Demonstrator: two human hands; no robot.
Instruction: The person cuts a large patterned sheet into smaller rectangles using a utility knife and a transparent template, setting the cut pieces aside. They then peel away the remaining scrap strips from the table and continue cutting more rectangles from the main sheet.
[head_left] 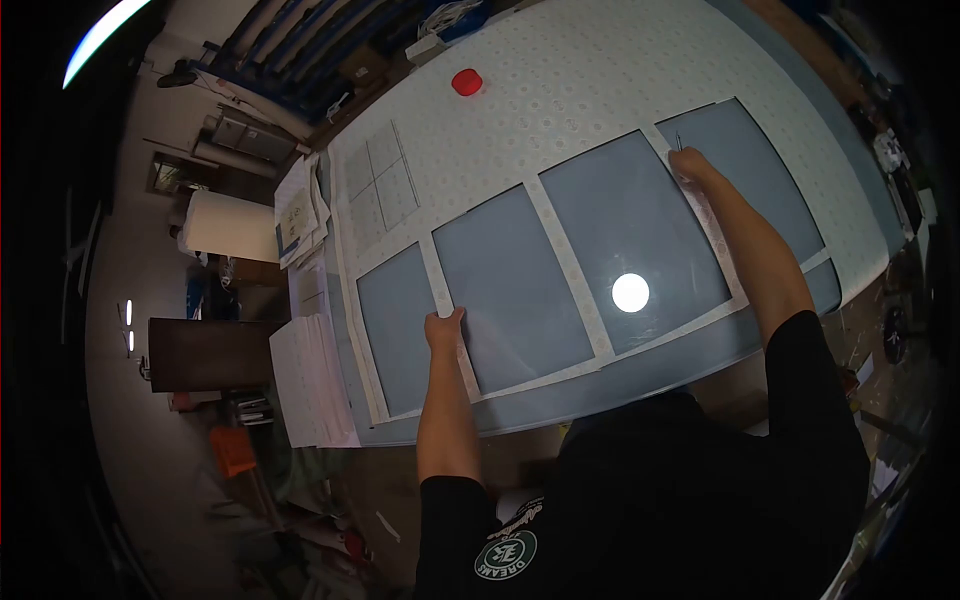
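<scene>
A pale patterned sheet with several large rectangular openings lies over a grey tabletop. My left hand is on a narrow strip of the sheet between two openings, with thumb and fingers closed about it. Farther out to the right, my right hand is closed around a slim, pointed, pen-like tool. It rests by the top of another strip, and its fingers are partly hidden. Grey surface shows through the openings, with a bright round light reflection in one of them.
On the sheet's far part sits a red round object. A sheet with drawn lines lies at the left. Stacked white sheets and loose papers are along the left edge. Blue racks stand behind.
</scene>
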